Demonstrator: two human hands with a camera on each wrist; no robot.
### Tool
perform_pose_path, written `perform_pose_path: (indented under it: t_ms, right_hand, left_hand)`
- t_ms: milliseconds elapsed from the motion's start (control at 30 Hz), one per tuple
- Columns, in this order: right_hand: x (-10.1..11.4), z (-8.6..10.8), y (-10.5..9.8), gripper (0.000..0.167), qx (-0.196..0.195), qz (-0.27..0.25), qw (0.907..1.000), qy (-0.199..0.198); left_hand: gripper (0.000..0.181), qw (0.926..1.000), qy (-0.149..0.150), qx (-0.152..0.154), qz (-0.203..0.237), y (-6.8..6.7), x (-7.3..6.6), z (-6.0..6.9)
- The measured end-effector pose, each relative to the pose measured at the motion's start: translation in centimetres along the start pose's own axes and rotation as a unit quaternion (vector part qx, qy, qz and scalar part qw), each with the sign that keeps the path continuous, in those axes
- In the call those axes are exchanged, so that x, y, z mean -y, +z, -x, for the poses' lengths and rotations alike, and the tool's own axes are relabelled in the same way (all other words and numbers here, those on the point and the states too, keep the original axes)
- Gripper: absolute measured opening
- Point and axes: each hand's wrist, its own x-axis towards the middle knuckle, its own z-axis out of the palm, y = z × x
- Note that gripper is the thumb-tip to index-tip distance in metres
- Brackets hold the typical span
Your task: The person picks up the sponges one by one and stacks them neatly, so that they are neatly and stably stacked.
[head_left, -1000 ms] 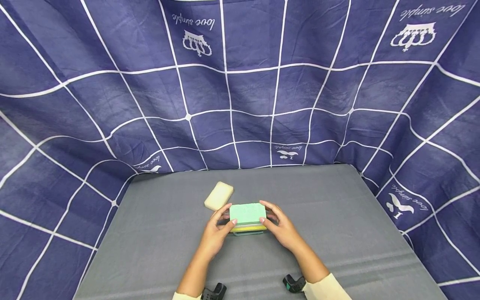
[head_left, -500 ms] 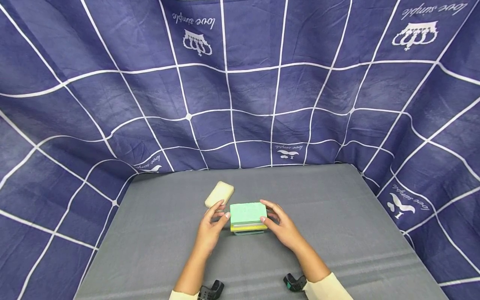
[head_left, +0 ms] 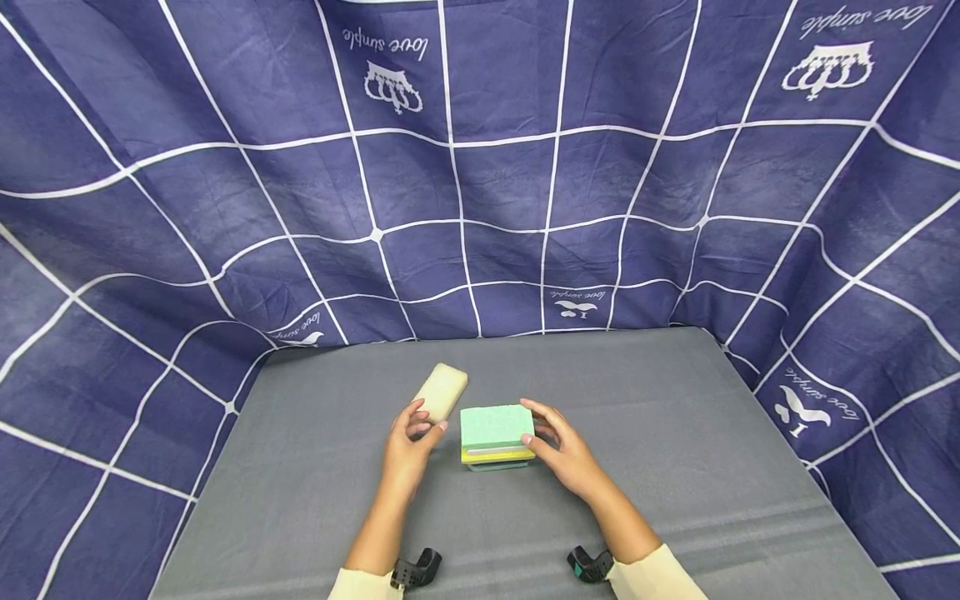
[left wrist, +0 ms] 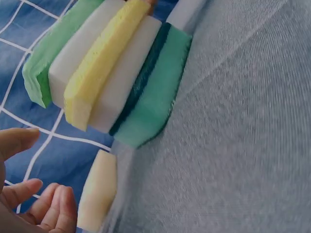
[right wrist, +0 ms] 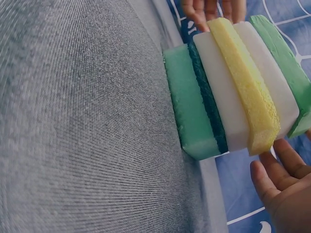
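Observation:
A stack of sponges stands on the table, seen whole in both wrist views. From the bottom come a green sponge (left wrist: 158, 97) with a dark scouring pad, a white sponge (right wrist: 221, 92), a yellow sponge (right wrist: 245, 87), another white sponge (left wrist: 80, 58) and a light green sponge (head_left: 495, 425) on top. My right hand (head_left: 562, 454) rests against the stack's right side, fingers extended along it, thumb near the top sponge's front corner. Left of the stack, my left hand (head_left: 406, 450) holds nothing, fingers loosely bent, close by a cream sponge (head_left: 444, 390) lying flat.
Grey cloth covers the table (head_left: 675, 433). A blue curtain (head_left: 510, 183) with white grid lines surrounds its back and sides. A black wrist device (head_left: 416, 568) sits on the left forearm, another wrist device (head_left: 590, 565) on the right.
My left hand has let go of the stack's left side and moved left, to beside the cream sponge. The right hand and the stack have stayed in place.

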Motion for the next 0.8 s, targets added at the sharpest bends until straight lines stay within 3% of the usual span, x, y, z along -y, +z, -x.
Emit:
perform_pose_path:
  t_ms: [167, 433, 800]
  right_hand:
    - [1.2, 0.1, 0.0, 0.051, -0.002, 0.013, 0.9999, -0.011]
    - [-1.6, -0.1, -0.1, 0.054, -0.002, 0.011, 0.9999, -0.012]
    - [-1.9, 0.1, -0.3, 0.052, 0.005, 0.005, 1.0000, -0.006]
  left_hand:
    - [0.075, 0.9997, -0.011, -0.013, -0.017, 0.1, 0.7, -0.7]
    - [0.089, 0.9988, -0.037, -0.027, -0.020, 0.3, 1.8, -1.6]
    - [0.085, 0.9927, -0.013, -0.052, -0.108, 0.5, 2.7, -2.8]
